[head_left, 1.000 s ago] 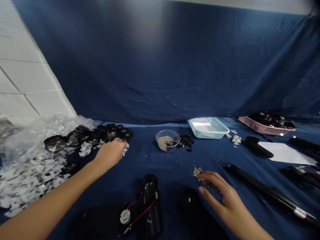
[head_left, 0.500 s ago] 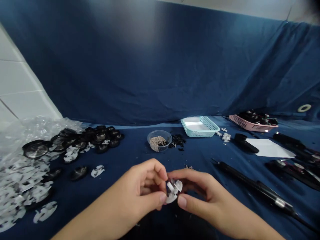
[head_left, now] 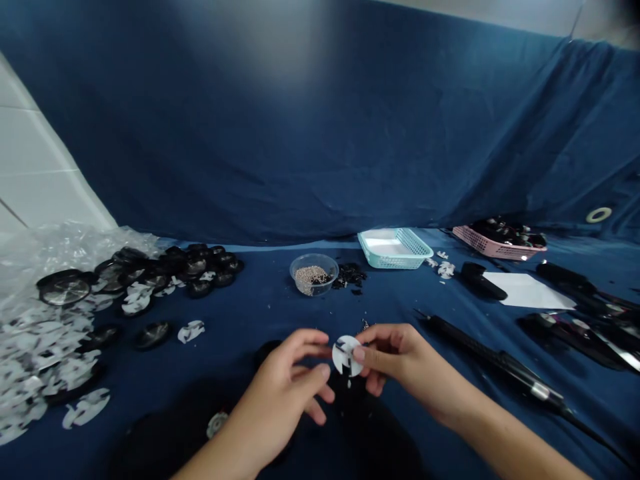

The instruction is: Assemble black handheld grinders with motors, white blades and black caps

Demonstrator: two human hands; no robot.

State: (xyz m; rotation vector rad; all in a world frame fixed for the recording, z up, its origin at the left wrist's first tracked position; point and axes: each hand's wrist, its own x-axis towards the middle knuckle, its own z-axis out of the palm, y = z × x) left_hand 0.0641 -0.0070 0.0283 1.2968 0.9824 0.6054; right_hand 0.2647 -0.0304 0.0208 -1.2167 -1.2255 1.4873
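Between thumb and fingers, my right hand (head_left: 393,357) pinches a round white plastic disc (head_left: 345,355) with cut-outs, its flat face turned toward me. My left hand (head_left: 295,383) is just left of the disc, fingers apart and holding nothing; a small gap seems to separate its fingertips from the disc's edge. Under and behind my left forearm are dark shapes, one with a round pale part (head_left: 217,424); what they are I cannot make out. Small metal bits (head_left: 365,325) lie behind my right hand.
Leftward lie a heap of white plastic pieces (head_left: 30,360), black round caps (head_left: 197,267) and clear plastic wrap (head_left: 100,237). Farther back stand a clear bowl of screws (head_left: 314,275), a light-blue basket (head_left: 397,260) and a pink basket (head_left: 500,250). An electric screwdriver (head_left: 493,357) lies at right.
My left hand has let go of the white piece and opened. The right hand now holds it alone, turned flat toward me. The view has shifted slightly, and dark shapes appear below my left arm.
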